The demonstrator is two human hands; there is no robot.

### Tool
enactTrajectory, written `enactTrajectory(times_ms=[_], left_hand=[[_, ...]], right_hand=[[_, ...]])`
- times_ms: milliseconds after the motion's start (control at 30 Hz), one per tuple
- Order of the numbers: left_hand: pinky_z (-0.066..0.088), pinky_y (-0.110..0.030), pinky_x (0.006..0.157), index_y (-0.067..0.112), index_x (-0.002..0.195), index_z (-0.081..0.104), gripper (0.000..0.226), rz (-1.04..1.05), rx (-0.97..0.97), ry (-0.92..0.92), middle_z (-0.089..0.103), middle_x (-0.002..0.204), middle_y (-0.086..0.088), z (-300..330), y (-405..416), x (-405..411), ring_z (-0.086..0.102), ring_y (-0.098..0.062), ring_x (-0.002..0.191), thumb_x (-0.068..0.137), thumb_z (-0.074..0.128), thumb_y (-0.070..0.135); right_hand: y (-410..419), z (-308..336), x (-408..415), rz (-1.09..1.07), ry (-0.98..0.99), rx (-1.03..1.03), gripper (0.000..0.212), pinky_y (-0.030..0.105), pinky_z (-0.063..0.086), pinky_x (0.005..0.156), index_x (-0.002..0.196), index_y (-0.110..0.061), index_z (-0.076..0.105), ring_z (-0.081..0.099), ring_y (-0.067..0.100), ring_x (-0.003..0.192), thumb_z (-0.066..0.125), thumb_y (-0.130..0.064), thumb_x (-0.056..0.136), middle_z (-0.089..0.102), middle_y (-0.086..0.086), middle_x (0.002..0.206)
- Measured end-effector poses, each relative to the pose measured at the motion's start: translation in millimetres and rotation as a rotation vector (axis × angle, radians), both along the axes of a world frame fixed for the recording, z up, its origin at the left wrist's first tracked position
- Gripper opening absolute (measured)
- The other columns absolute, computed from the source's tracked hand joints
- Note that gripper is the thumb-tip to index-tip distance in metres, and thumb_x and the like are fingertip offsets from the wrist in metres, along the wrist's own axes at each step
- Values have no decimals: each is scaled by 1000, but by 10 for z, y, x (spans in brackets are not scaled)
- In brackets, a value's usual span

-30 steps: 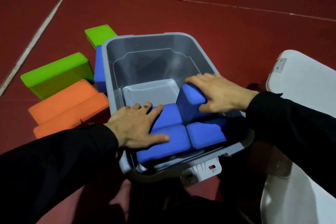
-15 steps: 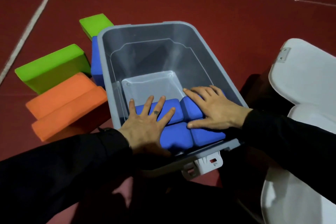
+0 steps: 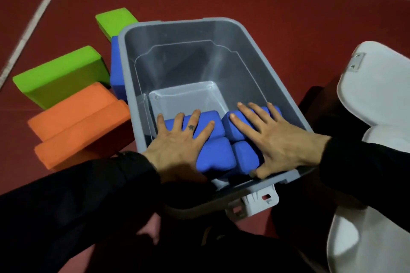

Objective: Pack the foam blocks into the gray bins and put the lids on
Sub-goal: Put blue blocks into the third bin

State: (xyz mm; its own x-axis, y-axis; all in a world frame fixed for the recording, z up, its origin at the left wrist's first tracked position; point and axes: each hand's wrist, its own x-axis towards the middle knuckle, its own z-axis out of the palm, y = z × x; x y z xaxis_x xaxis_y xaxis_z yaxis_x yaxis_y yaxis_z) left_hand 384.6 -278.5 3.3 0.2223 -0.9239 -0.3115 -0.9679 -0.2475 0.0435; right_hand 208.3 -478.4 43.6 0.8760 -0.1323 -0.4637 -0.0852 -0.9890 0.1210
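A gray bin stands open on the red floor. Several blue foam blocks lie flat in its near end; the far part of its floor is bare. My left hand lies flat with spread fingers on the left blue blocks. My right hand rests flat on the right ones, its thumb by the near wall. Neither hand grips anything. Left of the bin lie two orange blocks, two green blocks and one blue block.
White lids lie on the floor to the right of the bin, one overlapping another. A white latch hangs from the bin's near rim. White lines cross the red floor at the left and far side.
The upright blue block under my right hand has been pushed down flat among the others. Both hands have shifted from holding blocks to pressing flat on them.
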Motion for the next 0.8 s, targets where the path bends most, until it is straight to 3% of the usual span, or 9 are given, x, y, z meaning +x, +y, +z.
enactTrajectory(times_ms=[100,233,367,500,567,667,800], left_hand=[[10,-70,115,26,156,-16,130,-21,-44,-51,-10,166,-20,-14,1,12,12,-49,146,64,44,96],[15,-69,114,28,157,-12,128,-49,-43,-69,-9,165,-22,18,36,4,11,-50,146,66,54,89],[5,-74,114,34,156,-18,129,-7,27,-25,-19,166,-16,61,21,-2,-4,-48,151,66,56,90],[19,-70,112,32,157,-7,129,7,-45,-34,-2,167,-17,123,-17,34,15,-46,146,60,55,89],[22,-68,111,29,157,-4,131,-8,-50,-59,4,165,-18,132,-17,25,20,-46,143,56,56,87],[25,-66,110,26,158,1,132,-18,-86,-90,11,163,-18,205,-42,99,26,-45,139,53,58,83],[30,-65,108,22,159,2,135,-13,-82,-166,11,162,-19,283,-96,362,26,-45,138,55,62,82]], right_hand=[[-94,-19,185,-29,101,3,152,73,-3,118,149,-33,-40,-26,35,153,62,-92,54,-40,7,162],[-166,-156,354,19,-22,62,138,72,3,119,160,-31,-20,-8,36,157,63,-77,61,-15,11,170],[-229,-206,331,35,-76,105,135,66,-2,122,160,-33,-19,-10,31,158,57,-93,65,-14,7,171],[-223,-139,352,18,-37,91,143,65,-1,122,156,-38,-27,-12,31,157,54,-101,57,-21,6,170],[-206,-76,417,26,-13,61,146,61,6,123,155,-40,-29,-1,35,156,59,-98,54,-14,11,170],[-226,18,557,78,-41,17,144,50,24,121,159,-37,-18,27,36,146,64,-93,55,13,18,165],[-252,23,757,58,-107,52,143,46,23,122,161,-35,-11,28,33,146,69,-88,54,18,13,164]])
